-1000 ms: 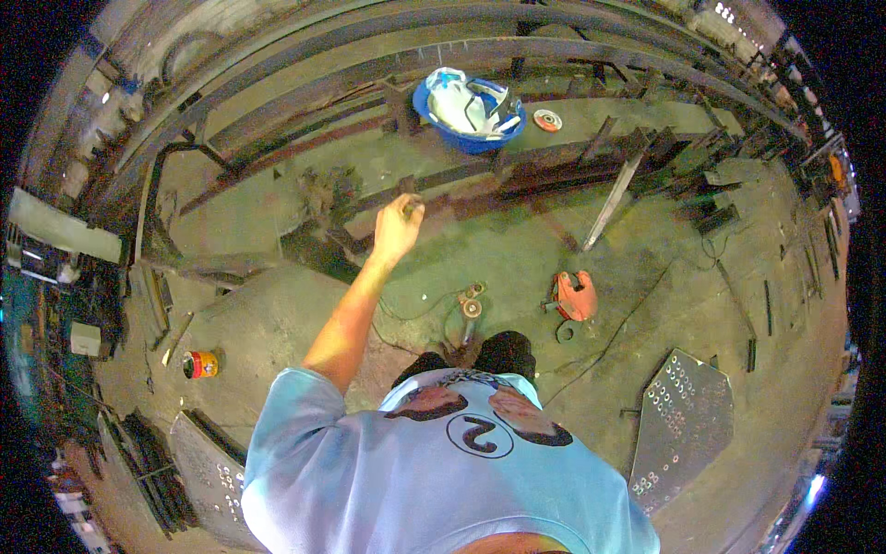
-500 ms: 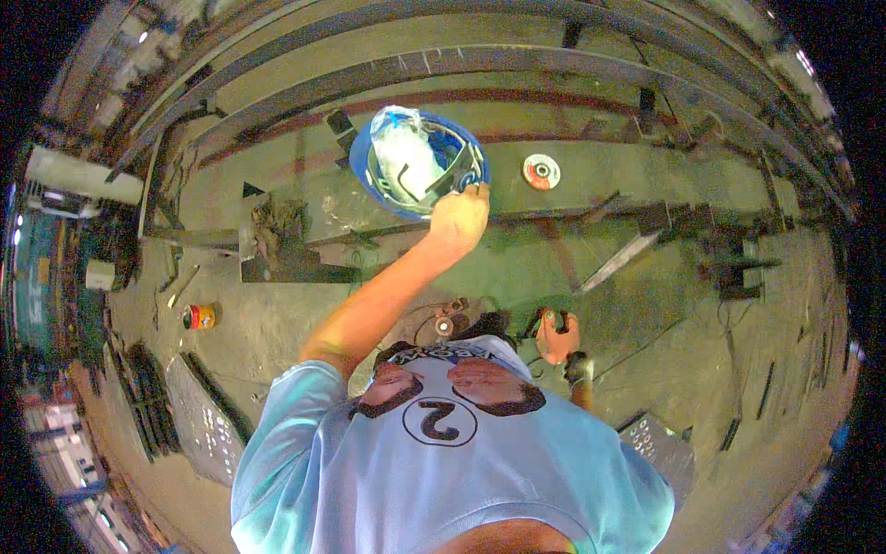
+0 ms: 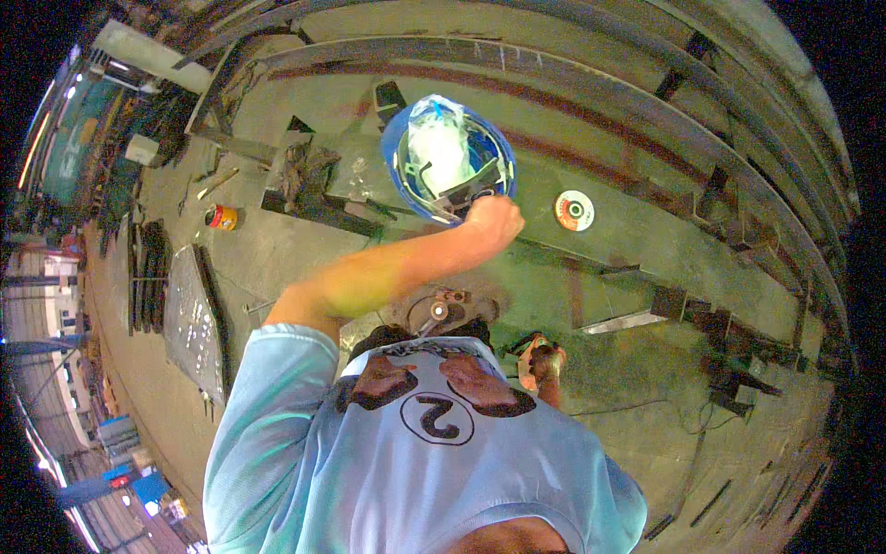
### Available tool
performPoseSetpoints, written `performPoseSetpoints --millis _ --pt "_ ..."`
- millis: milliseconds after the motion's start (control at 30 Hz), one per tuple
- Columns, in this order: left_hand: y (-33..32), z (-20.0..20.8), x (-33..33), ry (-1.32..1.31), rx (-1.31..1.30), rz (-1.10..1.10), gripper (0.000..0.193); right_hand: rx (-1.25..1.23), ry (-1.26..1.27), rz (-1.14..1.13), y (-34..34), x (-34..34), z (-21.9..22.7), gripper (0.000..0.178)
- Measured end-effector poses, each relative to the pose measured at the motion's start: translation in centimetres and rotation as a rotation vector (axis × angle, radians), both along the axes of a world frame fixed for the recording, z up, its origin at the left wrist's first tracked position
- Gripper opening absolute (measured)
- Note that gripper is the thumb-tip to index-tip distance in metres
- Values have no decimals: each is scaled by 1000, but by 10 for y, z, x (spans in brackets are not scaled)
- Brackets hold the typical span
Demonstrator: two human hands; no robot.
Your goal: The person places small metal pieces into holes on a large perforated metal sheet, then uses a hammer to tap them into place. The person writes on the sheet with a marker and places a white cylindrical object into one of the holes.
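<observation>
My left hand [image 3: 496, 222] is closed on the near right rim of a blue hard hat [image 3: 397, 152]. The hat is turned with its hollow side up. Inside it lie a clear plastic bag [image 3: 441, 148] with something pale in it and dark eyewear [image 3: 466, 192] beside my fingers. Low beside my body, my right hand [image 3: 547, 358] is closed over an orange tool [image 3: 527, 367]; its exact kind is partly hidden. To the right of the hat, a white and red abrasive disc [image 3: 574, 211] lies on a dark steel surface.
Long steel beams [image 3: 498, 51] run across the far side. Angled steel pieces [image 3: 628, 323] stand at right. A red and yellow tin [image 3: 221, 218] and a steel plate [image 3: 196, 314] are on the floor at left. A round grey object [image 3: 439, 311] sits close before me.
The whole view has turned, so surroundings shift. My left hand still holds the hat, now a little farther right in the picture. My right hand has come over the orange tool.
</observation>
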State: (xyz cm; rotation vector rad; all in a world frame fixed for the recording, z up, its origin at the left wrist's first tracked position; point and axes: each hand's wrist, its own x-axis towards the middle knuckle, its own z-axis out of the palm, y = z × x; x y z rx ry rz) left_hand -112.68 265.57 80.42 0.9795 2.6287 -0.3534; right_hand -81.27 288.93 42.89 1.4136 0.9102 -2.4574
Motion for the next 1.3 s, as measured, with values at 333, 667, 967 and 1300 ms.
performPoseSetpoints --millis 333,667,967,1300 --pt "7 -27 -9 176 27 -99 14 -396 164 89 13 15 -45 63" --pt "0 -8 -7 65 -3 -55 13 -379 177 260 13 16 -56 63" --pt "-44 99 15 302 795 264 21 -98 229 485 10 -10 -10 43" --pt "-212 121 104 -249 1776 1024 25 795 794 820 -177 -173 370 31"
